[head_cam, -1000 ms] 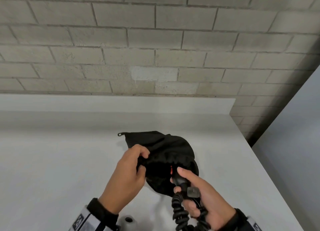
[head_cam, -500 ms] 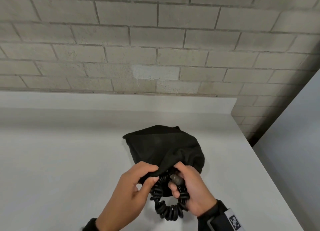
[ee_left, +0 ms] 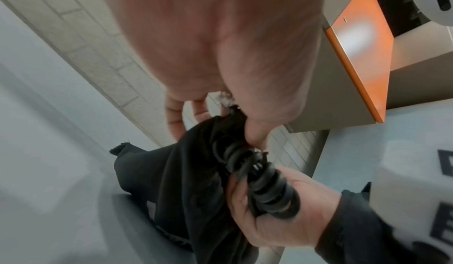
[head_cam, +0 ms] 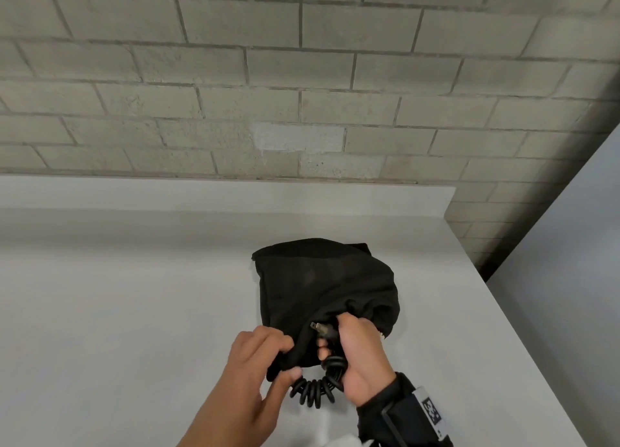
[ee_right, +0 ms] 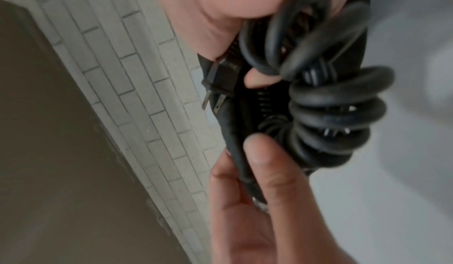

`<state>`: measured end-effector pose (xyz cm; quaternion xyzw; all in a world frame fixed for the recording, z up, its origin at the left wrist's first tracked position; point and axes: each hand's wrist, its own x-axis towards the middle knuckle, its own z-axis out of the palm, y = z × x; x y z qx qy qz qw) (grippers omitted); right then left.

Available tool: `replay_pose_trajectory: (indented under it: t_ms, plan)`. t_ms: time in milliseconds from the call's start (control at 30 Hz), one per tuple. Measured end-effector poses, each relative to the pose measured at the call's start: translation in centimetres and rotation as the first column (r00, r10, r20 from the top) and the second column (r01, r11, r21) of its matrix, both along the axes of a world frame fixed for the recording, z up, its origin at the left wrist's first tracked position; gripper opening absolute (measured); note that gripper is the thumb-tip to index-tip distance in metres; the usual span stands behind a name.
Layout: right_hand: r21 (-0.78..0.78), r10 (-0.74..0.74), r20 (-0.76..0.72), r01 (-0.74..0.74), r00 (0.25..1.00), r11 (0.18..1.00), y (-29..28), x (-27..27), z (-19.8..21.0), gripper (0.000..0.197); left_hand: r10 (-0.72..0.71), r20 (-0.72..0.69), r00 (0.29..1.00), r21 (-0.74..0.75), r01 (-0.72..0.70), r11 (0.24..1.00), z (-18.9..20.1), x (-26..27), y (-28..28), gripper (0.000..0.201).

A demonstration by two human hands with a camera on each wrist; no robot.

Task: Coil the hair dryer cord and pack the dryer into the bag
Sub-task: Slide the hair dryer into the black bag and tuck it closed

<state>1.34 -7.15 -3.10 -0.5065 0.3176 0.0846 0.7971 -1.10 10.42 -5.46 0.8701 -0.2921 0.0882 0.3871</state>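
Note:
A black cloth bag (head_cam: pixel 322 289) lies on the white counter (head_cam: pixel 117 295), bulging, with its mouth toward me. The dryer itself is hidden inside it. My left hand (head_cam: pixel 265 356) pinches the bag's near rim (ee_left: pixel 186 163). My right hand (head_cam: pixel 352 352) grips the black coiled cord (head_cam: pixel 315 389) at the bag's mouth, with the plug (head_cam: pixel 323 329) sticking out by my fingers. In the right wrist view the coils (ee_right: pixel 328 113) and the two-pronged plug (ee_right: pixel 220 86) fill my grip, and the left thumb (ee_right: pixel 267 163) presses the bag rim beside them.
A grey brick wall (head_cam: pixel 302 94) rises behind the counter's raised back ledge (head_cam: pixel 201 195). The counter's right edge (head_cam: pixel 523 329) drops beside a grey panel (head_cam: pixel 577 245). An orange-faced box (ee_left: pixel 363 51) shows in the left wrist view.
My right hand has pushed the coiled cord further into the bag's mouth. My left hand has pulled the rim over it. The bag has shifted slightly right and stands fuller.

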Motion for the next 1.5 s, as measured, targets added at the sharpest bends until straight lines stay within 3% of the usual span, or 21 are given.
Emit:
replay_pose_trajectory:
  t_ms: [133,267,367,467,567,667,800,867,1000,1100,1167,1233,1267,1333,1400,1433,1500]
  plan:
    - [-0.009,0.081,-0.021,-0.082,0.996,0.997,0.0,-0.6,-0.8,0.014,0.063,-0.072,0.995,-0.009,-0.064,0.998,-0.4,-0.3,-0.7,0.024]
    - [-0.028,0.124,-0.031,-0.124,0.992,0.992,0.0,-1.2,-0.8,0.010,0.225,-0.202,0.953,-0.107,-0.250,0.962,0.1,-0.3,-1.9,0.032]
    - [-0.130,0.152,-0.010,-0.152,0.988,0.980,0.5,-1.8,-0.8,0.010,0.329,-0.143,0.933,-0.048,-0.339,0.940,1.4,-0.9,-3.1,0.022]
    - [-0.158,0.098,0.008,-0.095,0.995,0.983,1.0,-2.1,-1.1,0.021,0.261,-0.009,0.965,-0.030,-0.261,0.965,2.5,-1.2,-3.5,0.014]
    - [0.027,-0.051,-0.033,0.052,0.998,0.998,0.7,-1.6,-1.2,0.019,0.087,0.083,0.993,0.070,-0.092,0.993,2.2,-1.1,-2.7,0.012]
    - [0.120,-0.110,-0.037,0.114,0.993,0.986,0.2,-1.3,-1.0,0.012,-0.031,0.052,0.998,0.176,0.022,0.984,0.7,-0.6,-1.2,0.018]
    - [0.268,-0.180,-0.023,0.179,0.983,0.946,-1.0,-0.4,-0.6,0.024,-0.152,-0.086,0.985,0.072,0.159,0.985,-1.5,-0.9,-0.4,0.031]
    - [0.256,-0.198,-0.014,0.195,0.980,0.947,-1.4,-0.1,-0.7,0.031,-0.167,-0.156,0.974,-0.008,0.167,0.986,-2.2,-1.0,-0.8,0.046]
    - [0.213,-0.152,0.074,0.133,0.986,0.968,-1.1,-0.9,-1.1,0.036,-0.032,-0.174,0.984,-0.089,0.016,0.996,-3.0,0.1,-1.7,0.070]
    - [0.111,-0.109,0.101,0.097,0.989,0.989,-1.1,-1.5,-0.9,0.032,-0.055,-0.127,0.990,-0.062,0.048,0.997,-3.6,0.5,-1.9,0.060]
    - [-0.119,-0.014,0.053,0.021,0.998,0.993,-1.5,-1.8,-1.1,0.028,-0.029,-0.163,0.986,-0.072,0.018,0.997,-4.0,0.7,-1.8,0.053]
    - [-0.400,0.103,0.033,-0.081,0.994,0.913,-2.0,-2.1,-1.8,0.027,-0.001,-0.201,0.980,-0.076,-0.015,0.997,-4.2,0.9,-1.6,0.047]
    - [-0.541,0.166,0.051,-0.112,0.985,0.833,-2.4,-2.4,-2.3,0.026,0.013,-0.214,0.977,-0.080,-0.031,0.996,-4.3,1.0,-1.6,0.043]
    - [-0.832,0.318,0.040,-0.145,0.947,0.535,-3.2,-2.8,-3.6,0.022,0.045,-0.234,0.971,-0.097,-0.070,0.993,-4.4,1.1,-1.6,0.041]
    - [-0.968,0.438,-0.086,-0.178,0.895,0.175,-3.6,-3.2,-4.2,0.011,0.102,-0.283,0.954,-0.099,-0.134,0.986,-4.4,1.1,-1.6,0.041]
    - [-0.981,0.472,-0.141,-0.186,0.870,0.050,-3.8,-3.3,-4.4,0.013,0.134,-0.310,0.941,-0.094,-0.171,0.981,-4.5,1.1,-1.5,0.040]
    - [-0.978,0.524,-0.206,-0.190,0.826,-0.085,-4.2,-3.5,-4.4,0.018,0.184,-0.350,0.919,-0.097,-0.231,0.968,-4.7,1.3,-1.4,0.038]
